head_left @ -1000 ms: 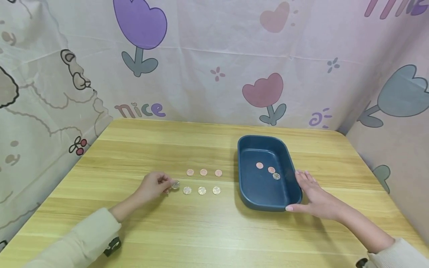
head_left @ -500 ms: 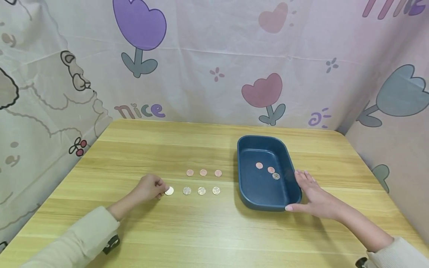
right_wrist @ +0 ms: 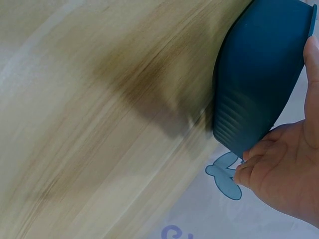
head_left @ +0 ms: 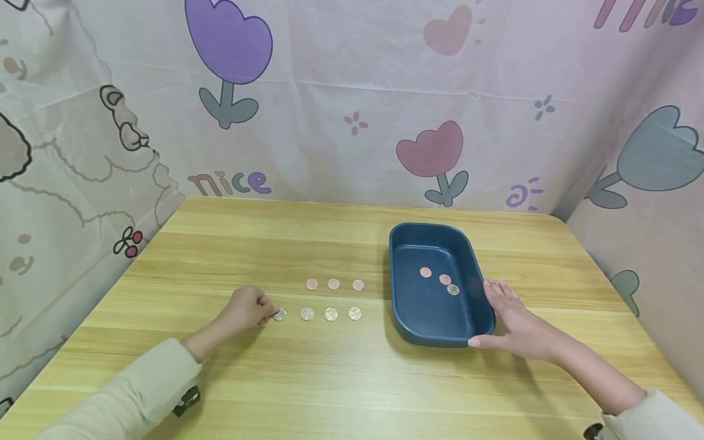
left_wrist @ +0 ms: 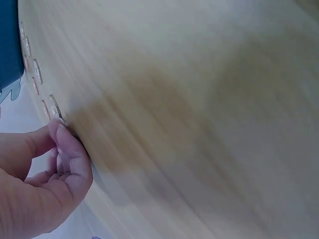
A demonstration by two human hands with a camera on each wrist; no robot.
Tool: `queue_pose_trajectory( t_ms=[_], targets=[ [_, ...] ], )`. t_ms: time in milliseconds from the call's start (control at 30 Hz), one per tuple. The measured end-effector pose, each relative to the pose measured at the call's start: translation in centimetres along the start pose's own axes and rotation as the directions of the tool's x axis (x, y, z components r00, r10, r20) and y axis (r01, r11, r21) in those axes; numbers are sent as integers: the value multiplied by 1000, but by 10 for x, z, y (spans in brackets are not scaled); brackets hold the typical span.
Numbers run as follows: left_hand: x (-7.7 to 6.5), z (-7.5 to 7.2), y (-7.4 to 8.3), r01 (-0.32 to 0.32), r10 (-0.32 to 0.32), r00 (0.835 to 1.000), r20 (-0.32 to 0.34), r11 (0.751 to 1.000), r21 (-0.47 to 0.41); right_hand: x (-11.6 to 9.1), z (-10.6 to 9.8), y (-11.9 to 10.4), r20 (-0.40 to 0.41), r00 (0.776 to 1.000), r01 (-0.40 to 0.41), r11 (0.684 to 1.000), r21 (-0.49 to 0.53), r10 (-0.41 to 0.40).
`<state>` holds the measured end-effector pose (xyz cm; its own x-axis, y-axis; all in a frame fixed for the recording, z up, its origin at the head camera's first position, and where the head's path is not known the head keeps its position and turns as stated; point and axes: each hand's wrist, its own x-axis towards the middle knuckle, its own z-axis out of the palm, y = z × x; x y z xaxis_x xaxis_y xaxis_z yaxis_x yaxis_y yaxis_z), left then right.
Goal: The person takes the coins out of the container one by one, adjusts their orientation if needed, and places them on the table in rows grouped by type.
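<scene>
Four silvery coins [head_left: 331, 314] line the table [head_left: 330, 385]; we see the left hand [head_left: 247, 307] pinching the leftmost coin [head_left: 282, 315], its near edge hidden by fingertips. The right hand [head_left: 514, 324], fingers extended, rests against the blue tray [head_left: 423, 311], whose inside the right wrist view hides. We cannot read the coins' fine markings.

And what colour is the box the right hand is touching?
The box by the right hand is dark blue; the head view shows it best.
</scene>
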<state>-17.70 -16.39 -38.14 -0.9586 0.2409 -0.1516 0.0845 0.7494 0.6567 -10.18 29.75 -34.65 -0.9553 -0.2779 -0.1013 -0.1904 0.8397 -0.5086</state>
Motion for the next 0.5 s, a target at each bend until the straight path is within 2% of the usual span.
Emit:
queue_pose_trajectory(
  t_ms=[133,267,367,500],
  targets=[
    [1,-1,2,-15,16,999,-40,1000,24,0,0,0,3,1000,-3,1000,4,3],
    [5,-1,9,-92,98,989,-110,994,58,1,0,0,9,1000,-10,1000,3,10],
    [9,1,19,-154,158,974,-162,987,39,0,-1,-1,12,1000,-17,1000,1,17],
    [13,7,35,-187,175,963,-206,982,-39,0,-2,-1,15,1000,-21,1000,1,21]
  ],
)
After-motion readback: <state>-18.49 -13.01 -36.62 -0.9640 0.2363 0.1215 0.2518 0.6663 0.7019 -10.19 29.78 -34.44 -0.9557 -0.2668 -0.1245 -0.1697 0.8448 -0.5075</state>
